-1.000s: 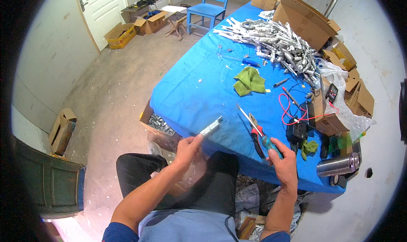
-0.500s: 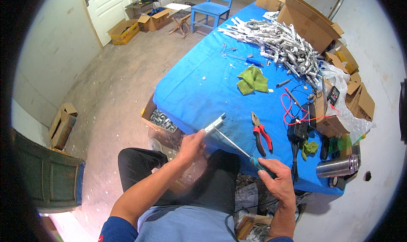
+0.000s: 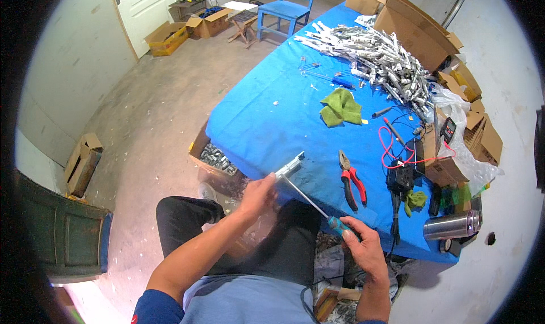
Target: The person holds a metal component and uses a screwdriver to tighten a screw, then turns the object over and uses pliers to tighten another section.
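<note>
Currently pinching a slim, elongated silvery-white piece in the left hand, with that grip clamped on its near end and its far end angled up and away over the near side of the blue cloth-covered bench. Holding a screwdriver with a translucent blue-green handle and a long metal shaft in the right hand, grip closed around the handle. Pointing the shaft up and left, its end meeting the piece just beside the left fingers; too small to make out whether inserted or merely touching. Lying to the right of the piece, on the bench: metal pliers with red-and-black handles. Farther back, a crumpled olive-green cloth and, beyond it, a large heap of silvery-white elongated pieces. Standing near the right edge: a cylindrical steel bottle.
</note>
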{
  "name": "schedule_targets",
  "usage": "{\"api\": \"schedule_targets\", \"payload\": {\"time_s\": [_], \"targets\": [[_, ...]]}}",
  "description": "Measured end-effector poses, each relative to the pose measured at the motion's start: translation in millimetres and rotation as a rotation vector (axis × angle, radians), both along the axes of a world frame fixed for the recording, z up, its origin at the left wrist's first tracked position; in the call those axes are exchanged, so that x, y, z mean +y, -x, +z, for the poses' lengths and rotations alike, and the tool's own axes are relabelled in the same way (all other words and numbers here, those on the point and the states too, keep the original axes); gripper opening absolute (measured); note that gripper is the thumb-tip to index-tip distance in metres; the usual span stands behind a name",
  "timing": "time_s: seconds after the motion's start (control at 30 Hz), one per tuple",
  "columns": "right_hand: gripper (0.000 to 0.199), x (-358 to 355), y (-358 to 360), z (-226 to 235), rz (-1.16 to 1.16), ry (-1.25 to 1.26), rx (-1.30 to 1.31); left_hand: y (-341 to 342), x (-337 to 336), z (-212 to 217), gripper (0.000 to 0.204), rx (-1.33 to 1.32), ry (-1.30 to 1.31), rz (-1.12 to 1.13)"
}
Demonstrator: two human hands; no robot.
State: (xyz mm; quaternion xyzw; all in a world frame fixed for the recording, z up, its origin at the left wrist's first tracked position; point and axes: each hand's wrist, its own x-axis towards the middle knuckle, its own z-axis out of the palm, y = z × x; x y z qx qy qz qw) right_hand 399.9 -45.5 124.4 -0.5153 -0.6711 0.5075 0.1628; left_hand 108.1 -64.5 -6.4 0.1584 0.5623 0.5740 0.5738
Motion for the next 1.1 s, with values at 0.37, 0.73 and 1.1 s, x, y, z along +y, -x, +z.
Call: {"api": "schedule_targets", "payload": {"time_s": [0.37,0.73,1.1], "targets": [[0.034,-13.9,7.1,-13.1,-0.075,0.033,0.234,-0.4,5.4,6.2,0.049,0.008,0.022,-0.077],[0.036,-13.9,10.9,-1.8,-0.047,-0.205,0.121,-1.6,4.1,6.7,0.051,0.004,0.005,-0.071],[0.029,-11.1,19.9,12.3,-0.058,-0.194,0.006,-4.5,3.2,10.1,0.053,0.032,-0.004,-0.058]]}}
